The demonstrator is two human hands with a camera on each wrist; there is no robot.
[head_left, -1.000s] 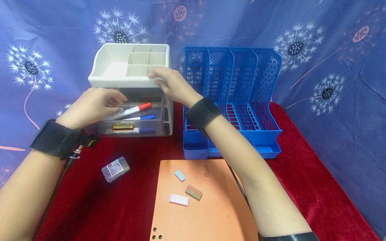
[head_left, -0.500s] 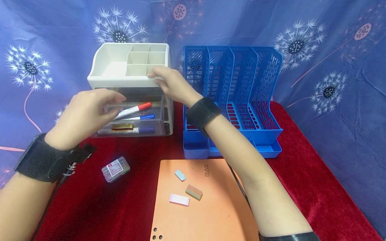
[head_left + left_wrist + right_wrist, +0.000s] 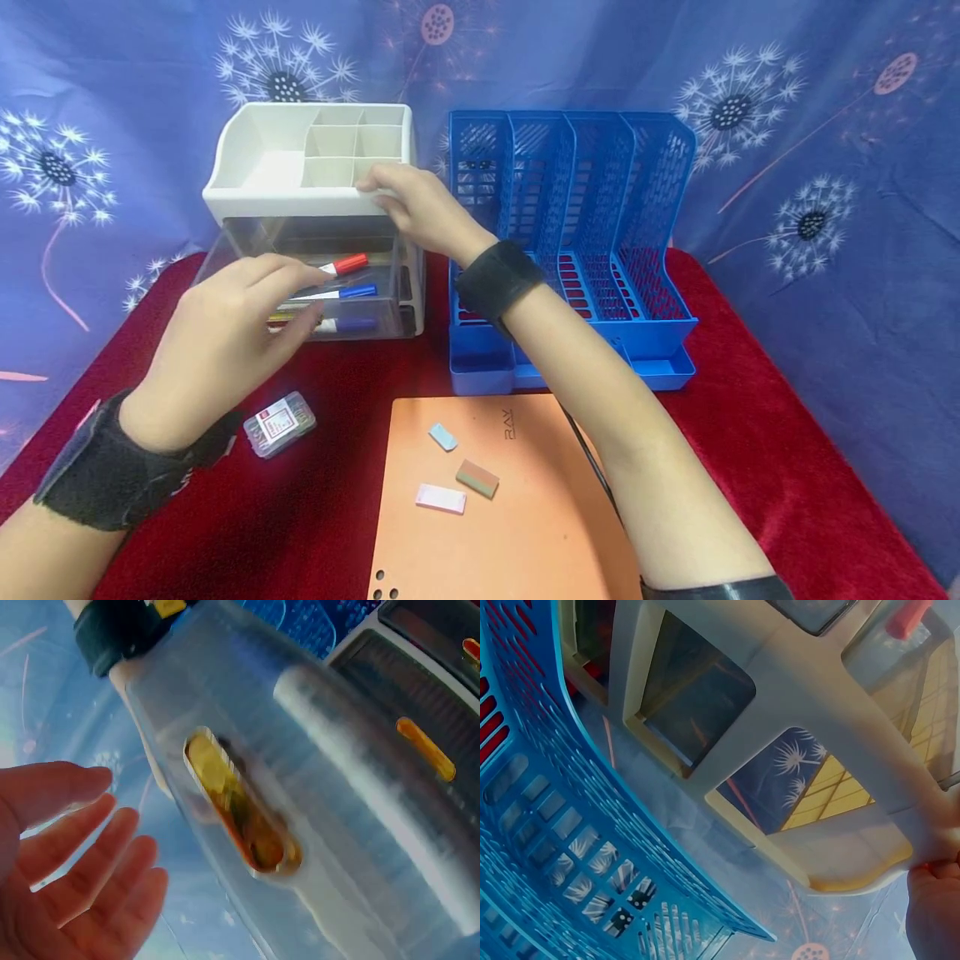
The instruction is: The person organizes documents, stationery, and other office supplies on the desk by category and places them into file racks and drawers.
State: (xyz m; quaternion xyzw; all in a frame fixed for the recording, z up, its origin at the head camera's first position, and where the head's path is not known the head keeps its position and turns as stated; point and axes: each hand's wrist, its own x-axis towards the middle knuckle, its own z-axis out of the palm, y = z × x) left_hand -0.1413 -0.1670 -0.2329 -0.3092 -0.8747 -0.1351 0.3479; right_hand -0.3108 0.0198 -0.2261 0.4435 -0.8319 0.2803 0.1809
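A white desk organizer (image 3: 288, 202) with compartments on top stands at the back left. Its clear drawer (image 3: 387, 310) is pulled out and contains a red-capped marker (image 3: 348, 264) and a blue-capped marker (image 3: 357, 292), with another dark-capped marker showing through the front. My right hand (image 3: 420, 204) grips the organizer's front rim near its right corner, fingers over the top and thumb below. In front of the drawer, my left hand (image 3: 232, 333) holds nothing. The left wrist view shows its fingers loosely bent, apart from the drawer's gold handle (image 3: 240, 806).
Right of the organizer stands a blue file rack (image 3: 573, 358). A small clear box (image 3: 281, 423) lies on the red cloth (image 3: 330, 483). The orange board (image 3: 525, 533) bears a blue eraser (image 3: 442, 437), a brown-green eraser (image 3: 477, 479) and a white-pink eraser (image 3: 441, 498).
My left hand has drawn back from over the drawer toward me, now in front of it. The right hand keeps its grip on the rim. The view has shifted slightly.
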